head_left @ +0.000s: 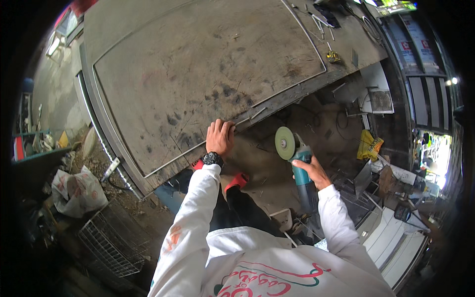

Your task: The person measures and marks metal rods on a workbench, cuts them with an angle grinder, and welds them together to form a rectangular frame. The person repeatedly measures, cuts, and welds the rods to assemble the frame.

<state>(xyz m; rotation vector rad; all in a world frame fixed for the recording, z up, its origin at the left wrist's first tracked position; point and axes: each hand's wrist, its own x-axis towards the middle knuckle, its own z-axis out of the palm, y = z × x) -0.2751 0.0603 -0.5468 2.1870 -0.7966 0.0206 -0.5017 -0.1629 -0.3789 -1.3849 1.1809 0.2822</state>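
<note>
My right hand is wrapped round the body of a teal and dark angle grinder. Its pale greenish disc points up, in the air beyond the table's front edge. My left hand, a dark watch at its wrist, lies over the front edge of the big table, fingers close together and bent over a thin metal rod. The rod passes under this hand and shows again to its right. It belongs to a large rectangular outline of thin rod on the tabletop. The grinder's disc is apart from the rod.
A yellow tape measure and loose rods lie at the table's far right. A yellow bag and scrap are on the floor to the right. At the left are a wire basket and a white plastic bag. Red shoes show below me.
</note>
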